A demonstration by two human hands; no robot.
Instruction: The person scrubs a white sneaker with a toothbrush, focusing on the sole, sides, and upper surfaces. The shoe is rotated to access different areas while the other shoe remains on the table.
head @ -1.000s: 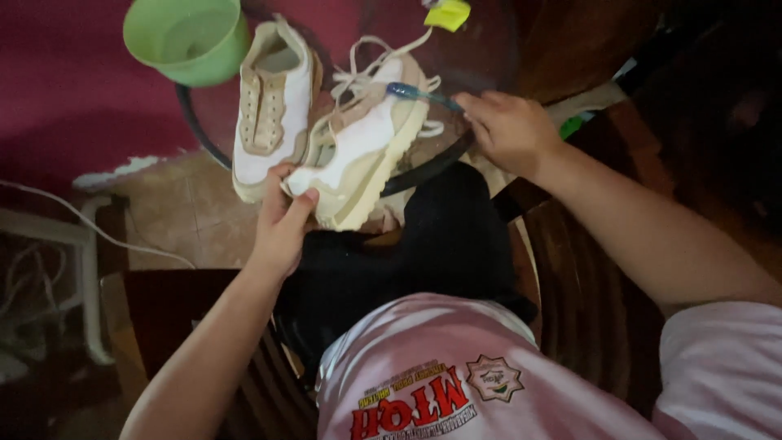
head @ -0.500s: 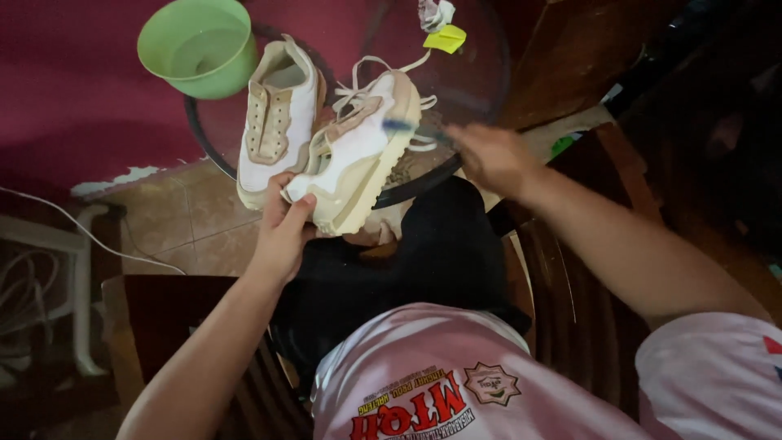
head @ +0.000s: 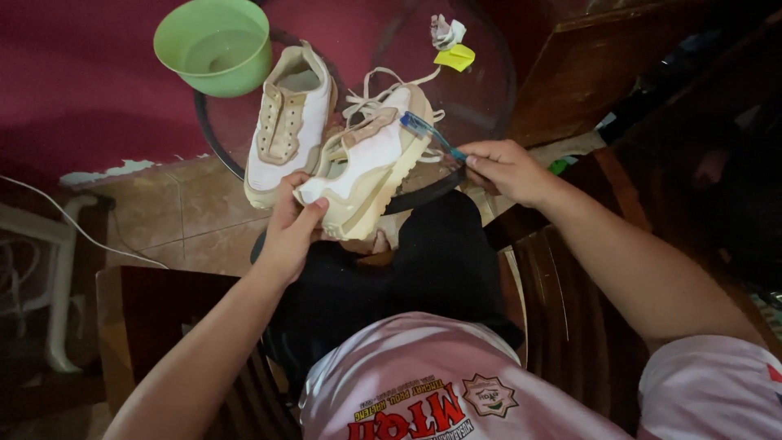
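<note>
My left hand [head: 292, 232] grips the heel end of a white and beige sneaker [head: 371, 167], holding it tilted above my lap. In my right hand [head: 503, 169] is a blue toothbrush [head: 430, 135], its head resting against the side of that sneaker near the toe. The sneaker's loose laces [head: 376, 90] trail over the table. The second, matching sneaker [head: 289, 122] lies on the round glass table [head: 481, 90] just left of the held one.
A green plastic bowl [head: 216, 45] holding some water stands at the table's far left edge. A crumpled white scrap and a yellow piece [head: 452, 49] lie at the far side. Dark wooden chair arms flank my lap; tiled floor and a white cable lie to the left.
The toothbrush head has slid along the sneaker's side, and my right hand has shifted slightly. My left hand keeps the same grip on the heel.
</note>
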